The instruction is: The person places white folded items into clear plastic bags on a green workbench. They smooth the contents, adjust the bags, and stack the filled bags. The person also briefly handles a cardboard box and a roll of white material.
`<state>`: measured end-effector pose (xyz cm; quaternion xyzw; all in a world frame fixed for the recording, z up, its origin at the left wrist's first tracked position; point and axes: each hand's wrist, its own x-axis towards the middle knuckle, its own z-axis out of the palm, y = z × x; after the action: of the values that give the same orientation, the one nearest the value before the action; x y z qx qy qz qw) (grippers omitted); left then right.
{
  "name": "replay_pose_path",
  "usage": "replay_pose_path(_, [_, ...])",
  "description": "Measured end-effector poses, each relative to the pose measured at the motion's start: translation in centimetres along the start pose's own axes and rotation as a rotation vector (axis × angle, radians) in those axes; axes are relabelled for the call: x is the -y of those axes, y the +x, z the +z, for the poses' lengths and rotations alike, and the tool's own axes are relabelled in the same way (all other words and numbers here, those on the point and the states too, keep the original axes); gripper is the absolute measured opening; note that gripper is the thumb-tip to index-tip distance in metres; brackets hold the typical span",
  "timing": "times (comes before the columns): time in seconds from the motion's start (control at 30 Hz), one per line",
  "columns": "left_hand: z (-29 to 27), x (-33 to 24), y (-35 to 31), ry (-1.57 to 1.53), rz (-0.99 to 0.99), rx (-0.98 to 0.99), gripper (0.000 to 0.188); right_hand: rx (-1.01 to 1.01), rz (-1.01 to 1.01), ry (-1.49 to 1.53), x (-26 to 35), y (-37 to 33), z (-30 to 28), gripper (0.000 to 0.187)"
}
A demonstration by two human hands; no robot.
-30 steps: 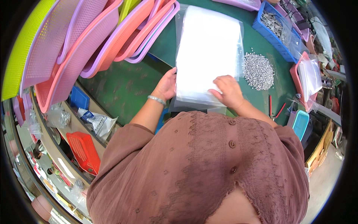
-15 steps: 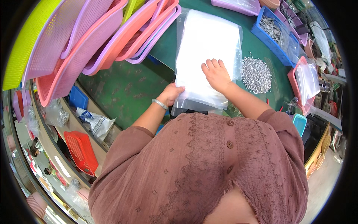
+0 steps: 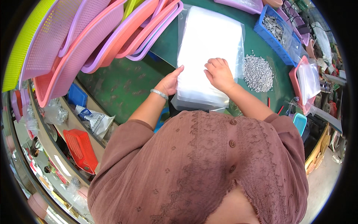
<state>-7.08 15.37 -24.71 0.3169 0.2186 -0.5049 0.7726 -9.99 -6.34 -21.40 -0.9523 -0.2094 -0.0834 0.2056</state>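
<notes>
A thick stack of clear plastic bags (image 3: 209, 41), glaring white in the light, lies on the green table in front of me. Its clear film edges stick out unevenly around it. Beside the stack's left edge is my left hand (image 3: 170, 83), a bracelet on its wrist. Its thumb points up and away, and the hand is open. On top of the stack, near its right side, rests my right hand (image 3: 220, 75), its fingers loosely bent and its thumb apart, holding nothing visible. Right of the stack lies a heap of small silvery pieces (image 3: 258, 73).
Pink, purple and yellow-green plastic baskets (image 3: 106, 44) stand tilted at the far left. A blue bin (image 3: 266, 33) with metal parts is at the far right, near a pink basket (image 3: 294, 80) of clear bags. A red basket (image 3: 80, 149) sits on a shelf at the left.
My left thumb has lifted off the stack's edge and the hand has opened. My right hand's fingers, spread flat before, are now more bent. The stack's near edge looks more gathered.
</notes>
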Motion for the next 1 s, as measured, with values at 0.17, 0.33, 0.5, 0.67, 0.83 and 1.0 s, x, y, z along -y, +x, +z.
replay_pose_path(0.17, [-1.3, 0.8, 1.2, 0.374, 0.061, -0.160, 0.030, -0.062, 0.377, 0.221, -0.4, -4.8, -2.3, 0.012])
replay_pose_path(0.33, [-0.8, 0.7, 0.8, 0.405, 0.091, -0.158, 0.028, 0.216, 1.061, 0.490, -1.6, -11.7, -1.3, 0.027])
replay_pose_path(0.5, [0.6, 0.2, 0.0, 0.341, 0.040, -0.181, 0.030, 0.173, 1.405, 1.013, -1.3, -10.8, -1.0, 0.038])
replay_pose_path(0.67, [1.1, -1.1, -0.2, 0.231, -0.051, -0.088, 0.039, 0.088, 1.553, 1.620, -1.7, -9.6, -0.6, 0.032])
replay_pose_path(0.83, [0.4, -1.6, 0.7, 0.217, -0.120, -0.125, 0.040, 0.067, 1.493, 1.662, -2.1, -8.0, -1.1, 0.030])
replay_pose_path(1.0, [-0.6, -0.5, 0.1, 0.171, -0.040, -0.020, 0.048, -0.120, 1.467, 1.556, -1.7, -7.3, -0.2, 0.027])
